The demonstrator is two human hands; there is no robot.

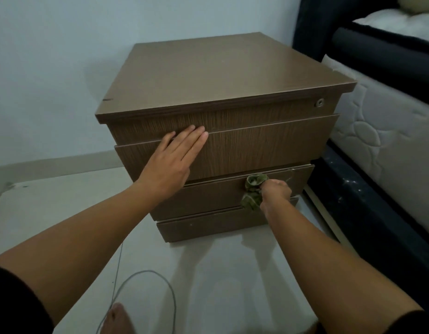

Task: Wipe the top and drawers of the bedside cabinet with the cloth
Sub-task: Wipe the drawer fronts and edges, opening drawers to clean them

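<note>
Bedside cabinet (223, 68): 1 unit, on floor (208, 273), drawer fronts facing the camera, long axes horizontal; bed (389, 131) just beside its right flank. Drawers counted: 4 fronts, top one w/ lock (319, 102) at right end. Cloth (253, 191): 1, green, bunched, long axis approx. vertical, lying against 3rd drawer (208, 196) front, right of centre. Right hand (274, 192): grip closed round cloth, arm extended fwd and down. Left hand (175, 160): flat, fingers straight and together, pointing up-right, palm on 2nd drawer (256, 150) front, left part. Grey cable (146, 285): 1, looped on floor in front of cabinet.
</note>
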